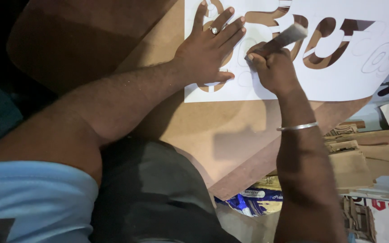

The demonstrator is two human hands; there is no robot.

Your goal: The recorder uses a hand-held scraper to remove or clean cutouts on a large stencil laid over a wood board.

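Brown board surface (203, 130): white stencil sheet (338, 81), letters largely cut out. Left hand (205, 54) flat, fingers spread, pinning it; right hand (273, 67) fisted around grey tool (289, 36), curves still pending.

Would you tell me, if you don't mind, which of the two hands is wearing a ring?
The left hand, pressed flat on the white stencil sheet; the right hand holds a tool and has a wrist bangle.

One white stencil sheet (338, 85) lies on one brown board (212, 135). Two hands: left hand (208, 54), right hand (273, 69). One ring (214, 30), one bangle (297, 127), one tool handle (289, 36).
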